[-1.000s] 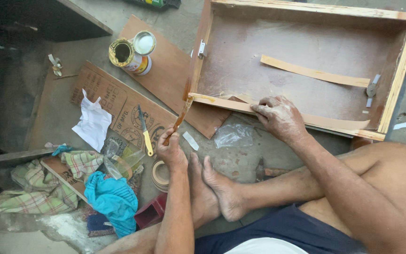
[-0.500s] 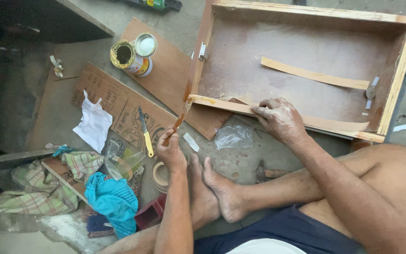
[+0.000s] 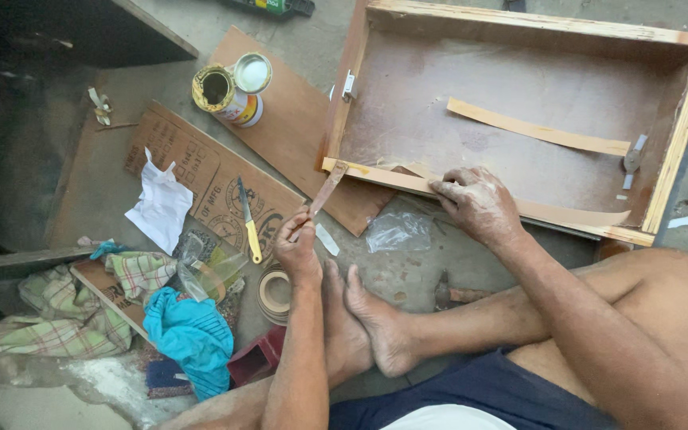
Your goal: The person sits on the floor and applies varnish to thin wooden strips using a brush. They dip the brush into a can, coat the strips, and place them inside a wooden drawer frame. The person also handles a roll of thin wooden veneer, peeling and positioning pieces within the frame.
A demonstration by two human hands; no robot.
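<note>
Open tin can (image 3: 218, 89) on brown board (image 3: 288, 127), its lid (image 3: 252, 73) beside it; contents too dark to tell. Yellow-handled knife (image 3: 248, 219) lies on cardboard (image 3: 201, 171). Left hand (image 3: 296, 247) pinches a flat spatula (image 3: 326, 189), long axis diagonal, blade tip up-right touching the wooden box (image 3: 519, 32) front edge. Box holds one loose veneer strip (image 3: 537, 132). Right hand (image 3: 478, 205) pressed flat on the front rim, gripping nothing.

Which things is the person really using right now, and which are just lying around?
In use:
left hand holding a thin flat spreader stick
right hand pressing the pale veneer strip
open shallow wooden box
open glue tin

Lying about:
yellow-handled knife
white crumpled paper
blue cloth
tape roll
</note>
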